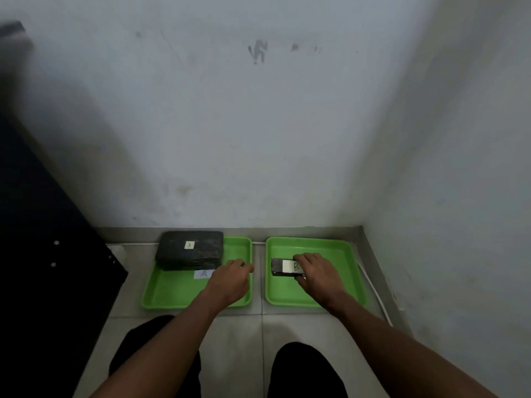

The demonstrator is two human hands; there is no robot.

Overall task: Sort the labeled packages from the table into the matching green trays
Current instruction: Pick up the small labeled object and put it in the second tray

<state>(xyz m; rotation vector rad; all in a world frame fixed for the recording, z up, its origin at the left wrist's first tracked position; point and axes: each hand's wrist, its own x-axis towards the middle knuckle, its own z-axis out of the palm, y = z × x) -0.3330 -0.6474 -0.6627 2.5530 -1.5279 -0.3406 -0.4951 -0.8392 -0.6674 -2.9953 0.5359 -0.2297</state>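
Two green trays lie side by side on the tiled floor by the wall. The left tray (172, 297) carries a white "A" label (203, 274) and a stack of dark packages (190, 249) at its far end, the top one tagged "A". My left hand (231, 280) hovers over that tray's right side, fingers curled, holding nothing I can see. In the right tray (339, 251), my right hand (317, 272) grips a small dark package with a white "B" label (284, 267), resting on the tray floor.
A dark cabinet or panel (51, 254) stands close on the left. White walls form a corner behind and to the right of the trays. A white cable (376, 294) runs along the right skirting. My knees in dark trousers (301, 369) are below.
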